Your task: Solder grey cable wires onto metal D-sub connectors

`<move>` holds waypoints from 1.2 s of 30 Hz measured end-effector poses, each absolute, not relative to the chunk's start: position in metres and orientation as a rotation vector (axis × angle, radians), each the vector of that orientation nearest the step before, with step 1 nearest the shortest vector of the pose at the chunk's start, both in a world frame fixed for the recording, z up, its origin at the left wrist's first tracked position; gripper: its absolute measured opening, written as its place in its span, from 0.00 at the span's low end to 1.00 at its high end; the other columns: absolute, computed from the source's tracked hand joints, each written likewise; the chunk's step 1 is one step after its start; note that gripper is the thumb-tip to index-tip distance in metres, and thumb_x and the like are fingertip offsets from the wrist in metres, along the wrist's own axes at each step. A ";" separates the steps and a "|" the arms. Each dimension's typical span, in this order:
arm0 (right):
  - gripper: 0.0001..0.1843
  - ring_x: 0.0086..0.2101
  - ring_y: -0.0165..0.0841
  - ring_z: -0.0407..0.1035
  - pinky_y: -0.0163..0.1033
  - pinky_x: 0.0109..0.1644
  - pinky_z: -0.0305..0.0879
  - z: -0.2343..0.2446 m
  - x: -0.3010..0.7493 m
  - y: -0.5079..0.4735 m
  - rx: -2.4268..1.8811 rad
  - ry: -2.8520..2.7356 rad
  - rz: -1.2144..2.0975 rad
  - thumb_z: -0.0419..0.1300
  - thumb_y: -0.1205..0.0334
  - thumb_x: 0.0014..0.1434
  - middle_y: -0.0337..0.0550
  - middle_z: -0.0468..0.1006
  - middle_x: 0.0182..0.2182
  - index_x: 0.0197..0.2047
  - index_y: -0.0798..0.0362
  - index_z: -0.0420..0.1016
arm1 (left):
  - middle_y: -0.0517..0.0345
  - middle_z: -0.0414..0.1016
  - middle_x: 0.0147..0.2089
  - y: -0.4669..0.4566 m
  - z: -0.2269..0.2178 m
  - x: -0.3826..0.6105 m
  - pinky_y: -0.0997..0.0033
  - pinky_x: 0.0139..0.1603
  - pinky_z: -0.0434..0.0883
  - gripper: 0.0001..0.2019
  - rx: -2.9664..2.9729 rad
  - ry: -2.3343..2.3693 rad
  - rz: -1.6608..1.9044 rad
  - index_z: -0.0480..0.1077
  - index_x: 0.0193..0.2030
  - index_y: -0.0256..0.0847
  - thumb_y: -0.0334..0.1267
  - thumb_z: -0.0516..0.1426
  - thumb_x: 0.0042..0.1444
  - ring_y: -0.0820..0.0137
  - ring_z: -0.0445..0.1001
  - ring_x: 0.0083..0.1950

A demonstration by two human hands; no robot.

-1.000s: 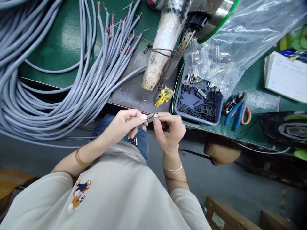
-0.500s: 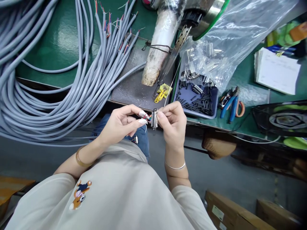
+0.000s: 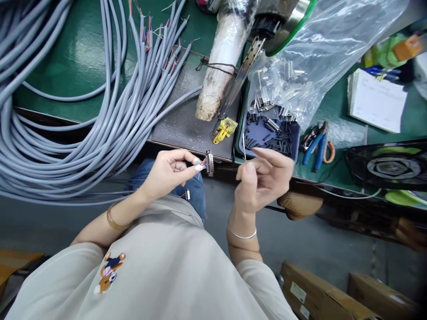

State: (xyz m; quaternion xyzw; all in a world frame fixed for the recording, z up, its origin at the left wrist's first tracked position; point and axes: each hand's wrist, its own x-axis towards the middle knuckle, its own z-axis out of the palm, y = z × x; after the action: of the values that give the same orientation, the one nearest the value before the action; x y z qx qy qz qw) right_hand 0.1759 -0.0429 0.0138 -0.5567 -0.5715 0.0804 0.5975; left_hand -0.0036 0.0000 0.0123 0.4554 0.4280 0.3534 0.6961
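My left hand (image 3: 170, 171) pinches the coloured wires at the back of a small metal connector (image 3: 209, 163), holding it just below the bench edge. My right hand (image 3: 263, 178) has come off the connector and hovers to its right, fingers loosely apart, with a thin solder wire (image 3: 243, 144) running up past its fingertips. Whether the fingers touch that wire I cannot tell. A second small connector (image 3: 187, 194) hangs near my lap.
A big bundle of grey cables (image 3: 83, 111) with stripped ends covers the left of the green bench. A wrapped soldering stand (image 3: 216, 75), yellow clip (image 3: 224, 130), blue tray of black tubing (image 3: 270, 138), plastic bag of connectors (image 3: 300, 66), blue pliers (image 3: 316, 144) and paper pad (image 3: 376, 100) lie right. Cardboard boxes (image 3: 316, 295) sit on the floor.
My right hand let go of the connector and moved right, opening its fingers. The left hand keeps the connector, now turned upright near the bench edge.
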 end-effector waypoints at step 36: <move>0.07 0.43 0.36 0.83 0.41 0.43 0.82 -0.009 0.164 -0.016 -1.266 -1.531 0.141 0.62 0.70 0.63 0.43 0.87 0.45 0.37 0.48 0.70 | 0.59 0.76 0.36 0.026 0.011 0.022 0.82 0.25 0.66 0.08 1.108 1.023 1.083 0.69 0.27 0.37 0.33 0.65 0.48 0.82 0.66 0.26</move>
State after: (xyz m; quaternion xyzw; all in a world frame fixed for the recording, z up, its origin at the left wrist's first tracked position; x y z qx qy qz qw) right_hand 0.1645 -0.0164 -0.0090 -0.5333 -0.6452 0.0594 0.5438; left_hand 0.0218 0.0265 0.0113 0.4777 0.4412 0.4668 0.5993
